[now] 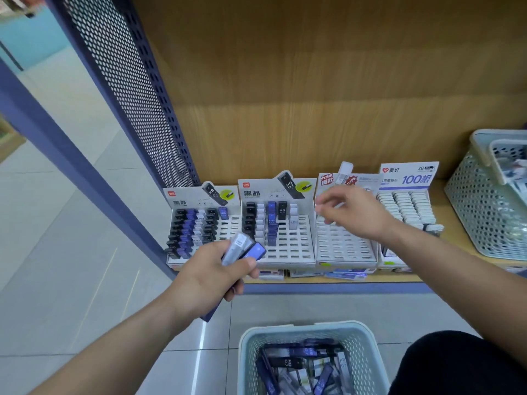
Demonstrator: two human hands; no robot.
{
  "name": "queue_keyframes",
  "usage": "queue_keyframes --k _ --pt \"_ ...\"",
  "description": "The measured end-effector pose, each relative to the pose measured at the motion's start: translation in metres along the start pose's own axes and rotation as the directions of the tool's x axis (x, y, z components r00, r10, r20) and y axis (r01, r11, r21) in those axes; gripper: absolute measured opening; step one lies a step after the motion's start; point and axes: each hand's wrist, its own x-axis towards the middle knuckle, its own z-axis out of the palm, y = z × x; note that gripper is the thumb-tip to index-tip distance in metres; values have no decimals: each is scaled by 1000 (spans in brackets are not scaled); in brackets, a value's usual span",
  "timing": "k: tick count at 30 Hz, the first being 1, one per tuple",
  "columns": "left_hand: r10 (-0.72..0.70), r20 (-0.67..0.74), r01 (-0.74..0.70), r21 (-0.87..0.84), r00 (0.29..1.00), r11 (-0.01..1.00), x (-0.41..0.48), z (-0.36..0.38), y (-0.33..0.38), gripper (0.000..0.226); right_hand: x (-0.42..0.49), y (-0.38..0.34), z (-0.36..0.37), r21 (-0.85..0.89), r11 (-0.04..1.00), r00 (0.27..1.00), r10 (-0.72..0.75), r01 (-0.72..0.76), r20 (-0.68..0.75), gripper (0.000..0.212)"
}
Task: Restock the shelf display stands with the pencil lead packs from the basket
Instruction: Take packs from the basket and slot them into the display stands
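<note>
Four white display stands sit in a row on the wooden shelf. My left hand (216, 269) grips a bundle of pencil lead packs (245, 248), blue and clear ones, in front of the second stand (288, 252). My right hand (350, 212) hovers over the back of the third stand (345, 246), whose slots are mostly bare, and pinches a small clear pack (338, 206) that is blurred. The leftmost stand (199, 223) holds black, blue and white packs. A pale green basket (310, 334) on the floor below holds several more packs.
The fourth stand (407, 206) at the right is full of white packs. A second perforated basket (490, 206) stands on the shelf's right end. A perforated metal side panel (137, 104) bounds the shelf on the left. Loose packs (345, 273) lie along the shelf's front edge.
</note>
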Motion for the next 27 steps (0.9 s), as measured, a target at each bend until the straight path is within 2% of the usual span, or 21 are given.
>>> queue_keyframes --k 2,4,7,12,18,27 --pt "41 0 -41 -47 999 998 -7 3 10 13 -23 -34 5 160 987 984 -23 -6 176 8" --pt "76 0 -76 -80 997 994 -14 6 19 12 -44 -62 14 249 968 952 -41 -37 304 13" --pt "144 26 -141 -97 989 985 -23 10 28 11 -71 -87 23 284 958 931 -61 -48 361 17" --pt "209 69 -197 -146 976 969 -38 16 35 10 -99 -102 24 328 943 954 -44 -58 297 13" --pt "176 92 -157 -181 980 971 -45 15 34 9 -113 -95 19 555 822 984 40 -130 171 9" --pt "123 70 -116 -102 990 988 -35 5 20 9 -82 -72 12 609 792 994 28 41 -103 4"
